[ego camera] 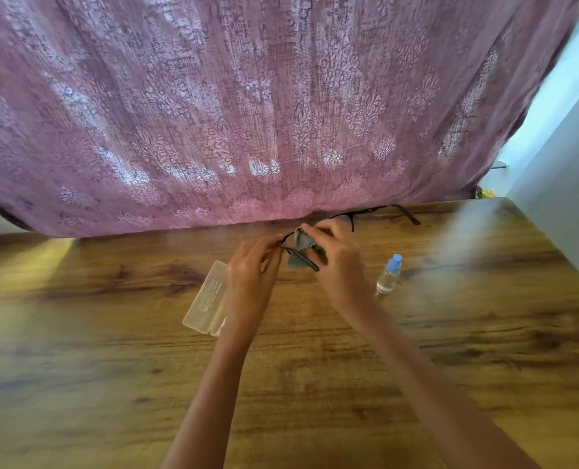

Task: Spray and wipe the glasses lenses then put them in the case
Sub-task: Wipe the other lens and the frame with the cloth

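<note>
Purple patterned curtain [247,106] hangs behind the wooden table [112,384]. Above the table, the left hand [252,269] has its fingers closed on the black glasses [352,218] at one end of the frame. The right hand [338,255] pinches a grey cloth [301,252] around a lens. Beside the left wrist lies the clear case [205,299]; right of the hands stands a small spray bottle [389,274].

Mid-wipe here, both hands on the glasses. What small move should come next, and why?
Probably keep rubbing the grey cloth over the lens pinched in the right hand, while the left hand steadies the glasses. The far lens appears uncovered by the cloth, the spray bottle is set down, and the case lies shut on the table.
</note>
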